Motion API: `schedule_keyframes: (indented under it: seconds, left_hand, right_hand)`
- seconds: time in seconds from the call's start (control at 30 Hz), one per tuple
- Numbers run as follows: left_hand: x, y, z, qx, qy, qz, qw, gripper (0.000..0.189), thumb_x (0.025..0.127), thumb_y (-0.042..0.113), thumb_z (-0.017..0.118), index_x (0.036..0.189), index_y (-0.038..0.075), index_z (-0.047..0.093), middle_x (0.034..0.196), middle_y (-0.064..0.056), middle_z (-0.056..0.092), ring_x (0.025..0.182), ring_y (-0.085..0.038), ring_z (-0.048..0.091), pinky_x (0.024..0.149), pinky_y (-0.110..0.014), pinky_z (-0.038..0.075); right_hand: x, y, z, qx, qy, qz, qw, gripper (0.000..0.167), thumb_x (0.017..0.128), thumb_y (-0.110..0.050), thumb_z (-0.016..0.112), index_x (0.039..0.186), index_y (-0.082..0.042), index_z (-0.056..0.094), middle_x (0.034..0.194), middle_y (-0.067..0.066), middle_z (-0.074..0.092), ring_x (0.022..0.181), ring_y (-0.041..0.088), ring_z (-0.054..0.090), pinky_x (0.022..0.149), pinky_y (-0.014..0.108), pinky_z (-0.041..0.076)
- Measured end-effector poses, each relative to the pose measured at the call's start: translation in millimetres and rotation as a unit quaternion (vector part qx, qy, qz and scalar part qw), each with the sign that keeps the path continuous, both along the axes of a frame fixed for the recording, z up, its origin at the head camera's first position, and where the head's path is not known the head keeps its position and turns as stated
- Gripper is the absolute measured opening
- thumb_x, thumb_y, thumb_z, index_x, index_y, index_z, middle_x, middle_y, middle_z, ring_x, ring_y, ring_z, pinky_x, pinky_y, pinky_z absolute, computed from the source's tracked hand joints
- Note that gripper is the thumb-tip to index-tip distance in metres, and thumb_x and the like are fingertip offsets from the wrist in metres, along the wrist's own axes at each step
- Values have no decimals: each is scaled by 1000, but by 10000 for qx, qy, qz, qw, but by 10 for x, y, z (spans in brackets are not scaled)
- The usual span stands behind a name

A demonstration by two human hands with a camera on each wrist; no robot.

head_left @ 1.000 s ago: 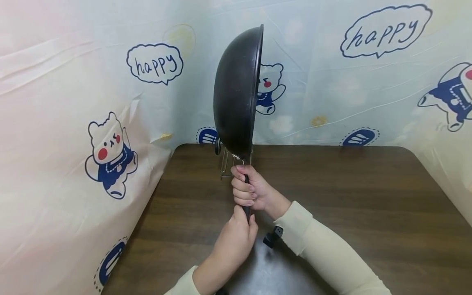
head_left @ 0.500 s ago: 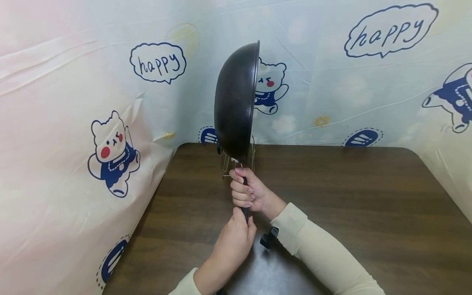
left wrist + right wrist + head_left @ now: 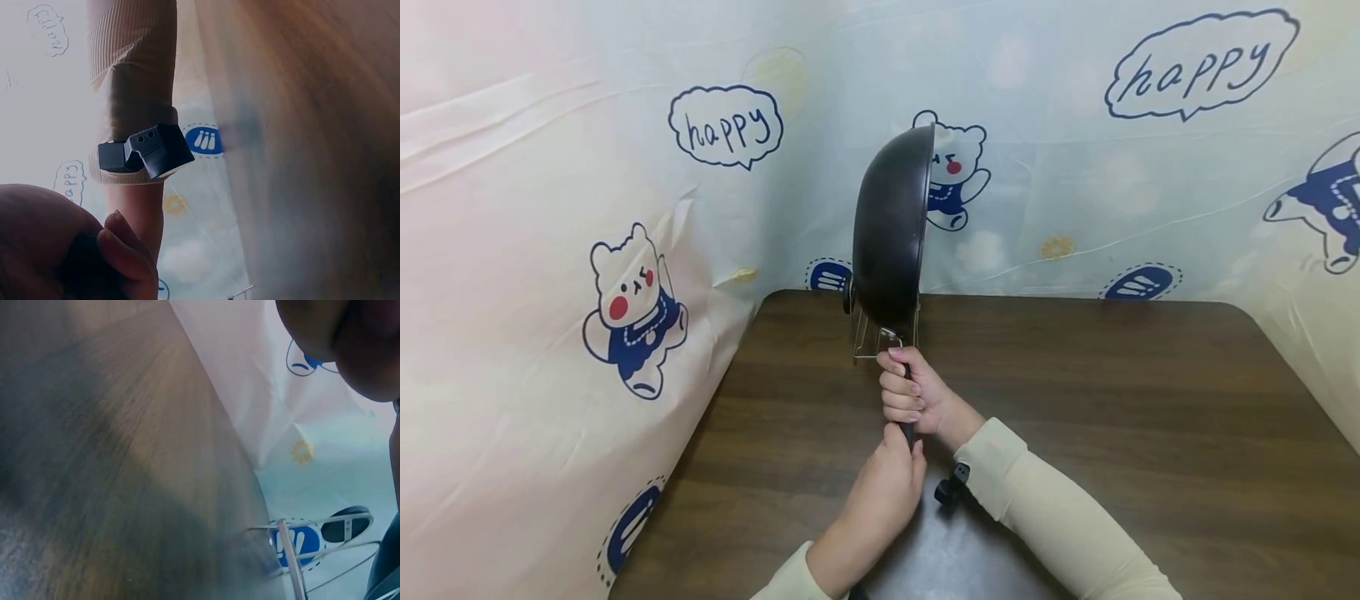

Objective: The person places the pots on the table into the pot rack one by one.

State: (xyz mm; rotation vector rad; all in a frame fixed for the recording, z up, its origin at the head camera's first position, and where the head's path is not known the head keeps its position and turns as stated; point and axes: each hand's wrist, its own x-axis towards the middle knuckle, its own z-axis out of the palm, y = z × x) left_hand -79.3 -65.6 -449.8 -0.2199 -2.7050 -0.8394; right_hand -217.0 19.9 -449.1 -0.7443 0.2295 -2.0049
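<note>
A black wok point(image 3: 891, 229) is held up on its side, rounded bottom to the left and rim to the right. Its dark handle point(image 3: 909, 432) points down toward me. My right hand point(image 3: 917, 392) grips the handle just below the wok, fingers curled round it. Directly beneath, my left hand point(image 3: 880, 483) wraps the handle's lower end. Behind the wok's lower part stands a wire rack point(image 3: 867, 340), partly hidden by it. In the right wrist view the metal rack point(image 3: 290, 556) is close to the wok's dark edge point(image 3: 384, 569).
A black round piece point(image 3: 848, 293) shows at the rack's left side. The brown wooden table point(image 3: 1112, 400) extends on both sides of the hands. Patterned cloth point(image 3: 1052, 167) hangs at the back and sides. A small black camera mount point(image 3: 952, 486) sits at the right cuff.
The wok has come down in the head view, its top rim dropping and uncovering more of the bear print behind. Both hands keep their grip and have shifted slightly lower and to the right.
</note>
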Motion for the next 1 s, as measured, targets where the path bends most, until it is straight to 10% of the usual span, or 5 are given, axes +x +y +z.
schedule_keyframes:
  seconds: [1.0]
  left_hand:
    - [-2,65,-180,132,-512,-217,9984,24,93,12,64,101,-2,47,69,-11,59,54,-22,59,41,-34,42]
  right_hand:
    - [-13,107,-337,-169,-481,329,9982,32,101,-32,35,74,-17,29,47,-8,27,35,7,27,37,19,34]
